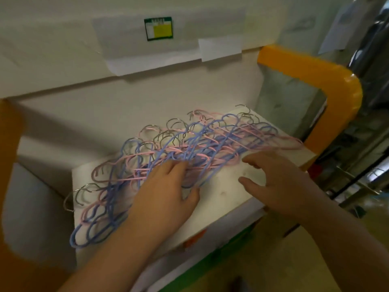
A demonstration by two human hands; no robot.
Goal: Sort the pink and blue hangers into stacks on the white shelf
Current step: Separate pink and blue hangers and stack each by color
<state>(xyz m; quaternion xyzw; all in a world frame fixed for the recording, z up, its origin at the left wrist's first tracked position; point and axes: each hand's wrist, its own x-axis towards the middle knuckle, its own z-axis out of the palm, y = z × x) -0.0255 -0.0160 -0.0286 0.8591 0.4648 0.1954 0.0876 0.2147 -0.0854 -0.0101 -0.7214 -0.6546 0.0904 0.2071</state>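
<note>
Mixed pink and blue hangers (pixel 189 144) on the white shelf (pixel 231 186).
The pile is gripped by the left hand (pixel 166 192); the right hand (pixel 275 175) is held open, empty.

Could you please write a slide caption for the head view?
Left hand grips tangled pink and blue hangers on the white shelf; right hand hovers open.

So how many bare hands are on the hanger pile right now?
1. The left hand rests on the tangled pink and blue wire hangers; the right hand hovers over the white shelf.
</note>
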